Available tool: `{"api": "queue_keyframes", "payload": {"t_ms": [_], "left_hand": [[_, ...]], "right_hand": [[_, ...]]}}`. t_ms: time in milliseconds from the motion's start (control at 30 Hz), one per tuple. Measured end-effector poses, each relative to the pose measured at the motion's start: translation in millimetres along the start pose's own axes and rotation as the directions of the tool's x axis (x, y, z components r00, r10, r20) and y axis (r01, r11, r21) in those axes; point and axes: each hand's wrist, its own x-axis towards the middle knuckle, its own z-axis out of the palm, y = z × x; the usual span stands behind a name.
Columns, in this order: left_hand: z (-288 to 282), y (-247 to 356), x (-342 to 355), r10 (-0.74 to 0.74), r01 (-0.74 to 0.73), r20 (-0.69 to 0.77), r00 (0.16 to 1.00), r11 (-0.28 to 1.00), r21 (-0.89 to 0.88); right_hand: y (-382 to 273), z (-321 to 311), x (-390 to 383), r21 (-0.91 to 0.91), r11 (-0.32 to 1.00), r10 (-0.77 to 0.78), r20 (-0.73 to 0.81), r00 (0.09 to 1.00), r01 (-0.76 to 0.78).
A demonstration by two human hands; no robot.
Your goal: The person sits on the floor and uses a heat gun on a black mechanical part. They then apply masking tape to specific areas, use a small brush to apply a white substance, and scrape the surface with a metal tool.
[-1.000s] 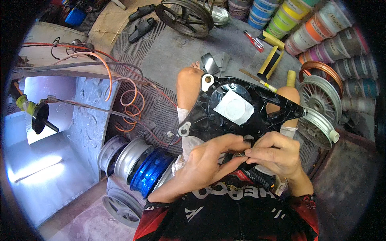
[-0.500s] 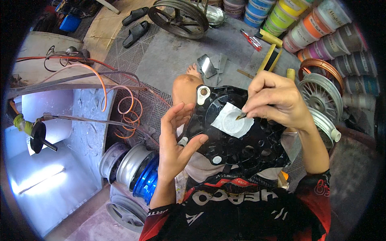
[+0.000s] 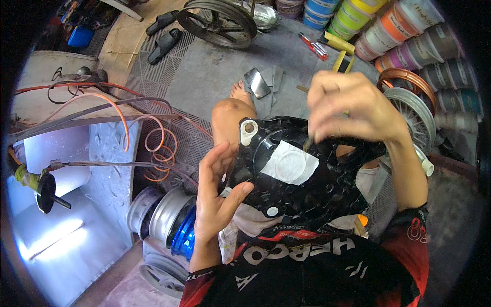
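Observation:
A glossy black, irregular metal plate (image 3: 317, 202) with holes and raised ribs lies across my lap. Stuck on it is a white paper patch (image 3: 290, 162), with a circular outline pressed through. My left hand (image 3: 217, 192) is at the plate's left edge, its thumb reaching over the plate and its fingers apart along the side. Over the plate's upper right part, my right hand (image 3: 353, 110) is smeared by motion, its fingers pinched together. A thin pointed tool (image 3: 307, 144) sticks out below those fingertips; its kind is too blurred to make out.
Wheel rims (image 3: 171, 217) stand left, near a lit booth (image 3: 66, 215) with a coiled orange hose (image 3: 161, 146). On the floor ahead lie a phone (image 3: 257, 83), slippers (image 3: 164, 46), red-handled tools (image 3: 313, 47) and a spoked wheel (image 3: 217, 23). Labelled tubs (image 3: 399, 30) fill the right.
My right hand has lifted the pointed tool off the paper patch's middle, up and right toward its edge. My left hand keeps its place at the plate. The whole view has shifted slightly.

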Motion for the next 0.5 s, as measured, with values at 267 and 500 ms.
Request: {"api": "queue_keyframes", "payload": {"t_ms": [267, 500], "left_hand": [[1.1, 2.0, 1.7, 0.001, -0.001, 0.017, 1.0, 1.0, -0.007], [2.1, 0.9, 3.1, 0.01, -0.01, 0.012, 1.0, 1.0, -0.02]], "right_hand": [[-2.2, 6.8, 10.5, 0.013, 0.988, -0.154, 0.006, 0.988, 0.153], [2.0, 10.1, 26.4, 0.031, 0.984, -0.179, 0.097, 0.979, 0.177]]}}
